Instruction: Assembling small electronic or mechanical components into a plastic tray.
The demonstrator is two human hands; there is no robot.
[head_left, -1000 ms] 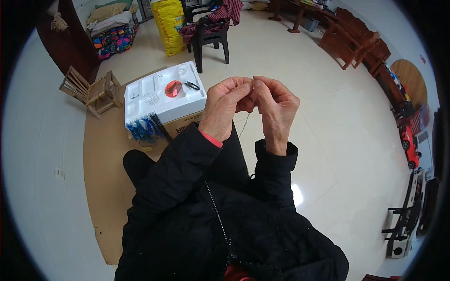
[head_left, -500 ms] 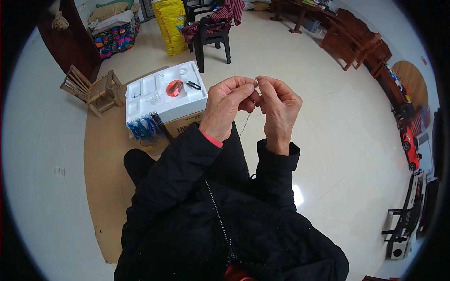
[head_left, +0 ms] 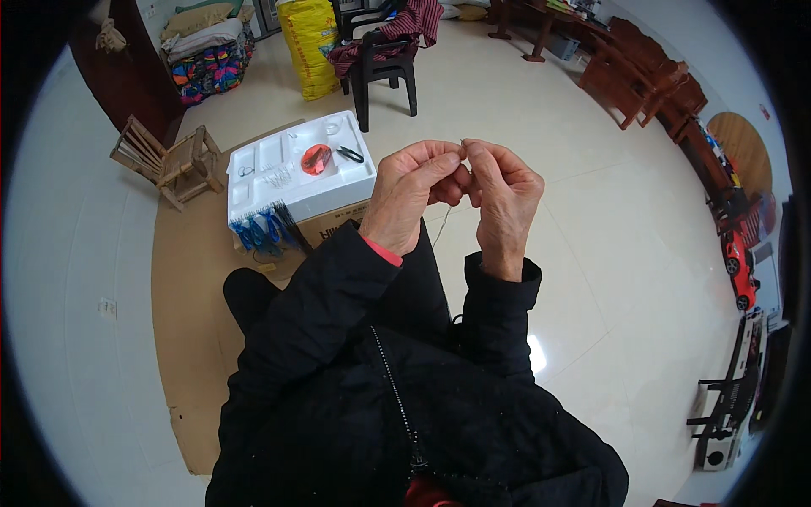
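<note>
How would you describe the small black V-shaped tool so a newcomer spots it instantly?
Left of the person's left hand, find the white rectangular foam tray on the brown cardboard box. Inside is a round red dish. Just right of it lies the small black V-shaped tool, its dark forked shape unlike the dish.

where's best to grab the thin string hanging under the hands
Probably pinch the string midway down its visible stretch, from below, between the wrists: it hangs thin and slanted, while the left hand and right hand crowd it above.
</note>
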